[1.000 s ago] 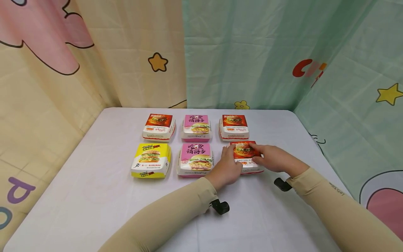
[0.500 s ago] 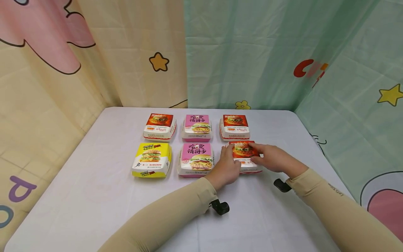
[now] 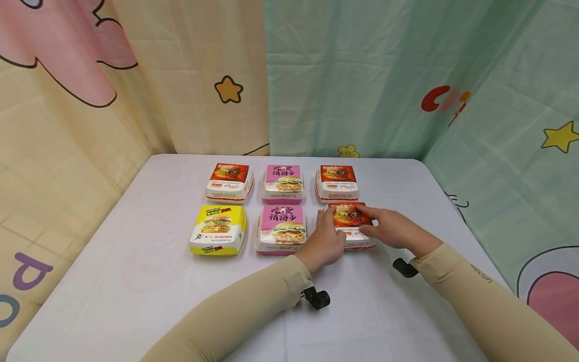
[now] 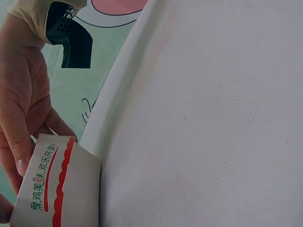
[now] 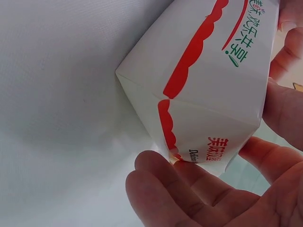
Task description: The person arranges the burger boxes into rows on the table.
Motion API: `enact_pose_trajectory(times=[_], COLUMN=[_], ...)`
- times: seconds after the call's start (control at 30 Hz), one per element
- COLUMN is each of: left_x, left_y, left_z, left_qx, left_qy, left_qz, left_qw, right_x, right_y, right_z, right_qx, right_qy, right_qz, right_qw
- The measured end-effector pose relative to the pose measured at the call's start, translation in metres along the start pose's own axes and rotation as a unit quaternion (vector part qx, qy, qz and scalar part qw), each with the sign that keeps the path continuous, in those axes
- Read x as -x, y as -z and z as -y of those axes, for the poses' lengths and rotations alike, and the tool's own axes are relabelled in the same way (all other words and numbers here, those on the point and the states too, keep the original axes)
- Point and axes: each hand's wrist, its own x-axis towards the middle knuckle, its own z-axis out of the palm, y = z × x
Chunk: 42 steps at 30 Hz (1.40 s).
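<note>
A red-and-white burger box [image 3: 350,236] sits on the white table at the front right of two rows of boxes. My left hand [image 3: 324,241] holds its left side, fingers along the edge and thumb at the front. From the other side my right hand [image 3: 395,229] grips it, with the thumb on the front part and fingers at the far right corner. In the right wrist view the right fingers [image 5: 208,194] curve round the lower corner of the burger box [image 5: 213,80]. The left wrist view shows mostly tablecloth, the box's front wall [image 4: 78,189] and the right hand.
Left of it stand a pink burger box [image 3: 281,231] and a yellow one [image 3: 217,231]. Behind are a red-and-white box [image 3: 336,183], a pink box [image 3: 283,183] and another red-and-white box [image 3: 229,182]. Cartoon-printed curtains [image 3: 344,75] border the white table [image 3: 135,281].
The held burger box has shifted slightly left, toward the pink box, with both hands staying on it. The other boxes keep their places.
</note>
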Motion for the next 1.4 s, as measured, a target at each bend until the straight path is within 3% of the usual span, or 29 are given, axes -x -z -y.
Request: enact_pose_trajectory(times=[1.4], left_x=[0.001], left_y=[-0.0037], left_z=[0.0013], left_qx=[0.007], left_qy=[-0.014], left_qz=[-0.02], left_qw=[0.9997], right_x=[0.0059], right_y=[0.0018], right_z=[-0.0028], right_qx=[-0.023], right_qy=[0.019], right_qz=[-0.003], right_qw=[1.0])
